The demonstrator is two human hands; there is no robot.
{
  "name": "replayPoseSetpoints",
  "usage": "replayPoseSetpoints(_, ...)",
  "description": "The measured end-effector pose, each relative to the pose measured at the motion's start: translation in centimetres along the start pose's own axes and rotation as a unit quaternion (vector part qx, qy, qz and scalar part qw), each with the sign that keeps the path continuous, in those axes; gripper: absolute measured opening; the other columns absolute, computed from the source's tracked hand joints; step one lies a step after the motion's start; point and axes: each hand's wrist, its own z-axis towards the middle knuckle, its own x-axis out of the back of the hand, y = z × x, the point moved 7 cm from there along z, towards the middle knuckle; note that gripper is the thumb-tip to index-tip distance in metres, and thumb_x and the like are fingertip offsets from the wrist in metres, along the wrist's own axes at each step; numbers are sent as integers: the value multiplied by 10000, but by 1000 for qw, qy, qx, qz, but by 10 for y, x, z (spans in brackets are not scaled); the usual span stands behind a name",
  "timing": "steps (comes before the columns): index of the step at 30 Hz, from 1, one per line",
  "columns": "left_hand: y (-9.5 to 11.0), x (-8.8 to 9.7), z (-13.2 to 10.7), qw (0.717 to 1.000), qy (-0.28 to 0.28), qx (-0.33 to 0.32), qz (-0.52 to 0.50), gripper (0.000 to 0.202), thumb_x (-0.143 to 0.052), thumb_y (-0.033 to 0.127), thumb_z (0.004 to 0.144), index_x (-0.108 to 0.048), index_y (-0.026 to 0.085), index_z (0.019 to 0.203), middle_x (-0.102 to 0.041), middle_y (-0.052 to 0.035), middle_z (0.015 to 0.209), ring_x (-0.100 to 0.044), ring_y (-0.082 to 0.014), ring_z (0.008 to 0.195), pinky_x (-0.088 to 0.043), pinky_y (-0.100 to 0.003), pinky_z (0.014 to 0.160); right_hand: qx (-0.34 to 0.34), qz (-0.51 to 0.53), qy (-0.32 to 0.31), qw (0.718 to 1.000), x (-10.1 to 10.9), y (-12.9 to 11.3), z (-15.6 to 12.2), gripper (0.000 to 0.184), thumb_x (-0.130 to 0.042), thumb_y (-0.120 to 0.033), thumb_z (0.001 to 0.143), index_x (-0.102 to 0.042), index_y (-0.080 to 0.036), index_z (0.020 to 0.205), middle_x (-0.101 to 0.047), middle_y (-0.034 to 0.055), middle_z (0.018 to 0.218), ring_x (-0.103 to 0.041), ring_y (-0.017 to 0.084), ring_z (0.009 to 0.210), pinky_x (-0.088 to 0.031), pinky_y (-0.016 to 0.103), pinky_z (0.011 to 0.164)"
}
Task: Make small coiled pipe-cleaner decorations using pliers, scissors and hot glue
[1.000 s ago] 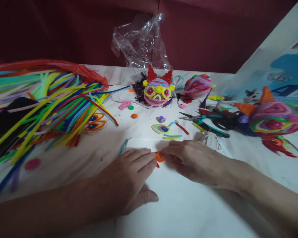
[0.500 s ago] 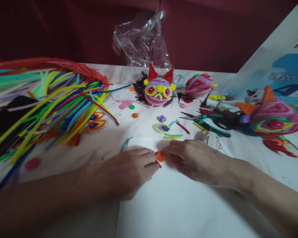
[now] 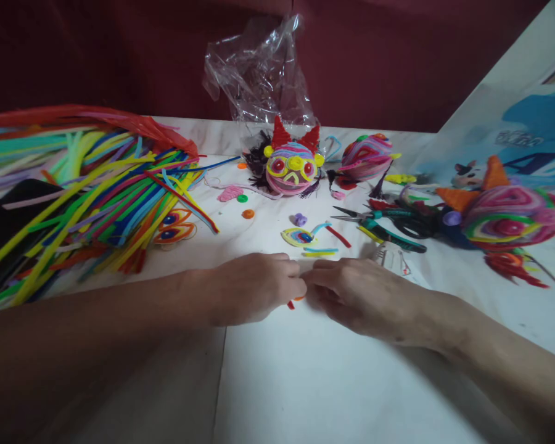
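Note:
My left hand [image 3: 264, 288] and my right hand [image 3: 351, 290] meet over a white sheet [image 3: 314, 382], fingers curled and fingertips almost touching. Between them a small orange pipe-cleaner coil [image 3: 299, 299] is pinched, mostly hidden under the left fingers. Out from below my left fingertips pokes a red pipe-cleaner end [image 3: 291, 305]. Just beyond the hands lie an eye-shaped coil [image 3: 297, 237] in yellow and blue, a short red pipe-cleaner piece [image 3: 338, 235] and blue and yellow strips [image 3: 321, 251].
Loose pipe cleaners [image 3: 97, 209] fill the left side. Pliers [image 3: 383, 225] lie at right, near a horned yarn-like head [image 3: 504, 216]. A red-eared head [image 3: 293, 166] and a pink striped ball [image 3: 367, 157] stand at the back, before a clear plastic bag [image 3: 263, 80].
My left hand has moved slightly up and right, closing over the orange coil, which showed more fully before. The right hand stays nearly in place. The view has shifted a little.

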Motion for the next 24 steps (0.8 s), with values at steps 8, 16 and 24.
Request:
replayPoseSetpoints(8,1,2,9,999,-14,-34,10,104,-520,133,823,-576,152,737,-555,-16,784,-490,-147,721,-379,-254,610,3,4,2,1000,1,1,0,160,-462,-83,798,-556,-191,870,-564,2,869,-518,128,766,-368,240,674)
replayPoseSetpoints(16,-4,5,1,1000,-21,-2,-22,125,-508,144,835,-615,170,894,-550,-32,818,-507,-154,760,-400,-245,650,1,2,-1,1000,4,-2,-1,128,-464,-66,781,-536,-167,813,-568,-2,833,-510,116,730,-339,235,636)
replayPoseSetpoints(24,-7,2,3,998,-50,-23,-33,267,-468,28,794,-623,180,951,-553,-34,810,-492,-157,776,-391,-232,653,4,3,-1,1000,3,-2,0,164,-432,-77,808,-550,-179,858,-579,-6,886,-526,123,786,-356,235,670)
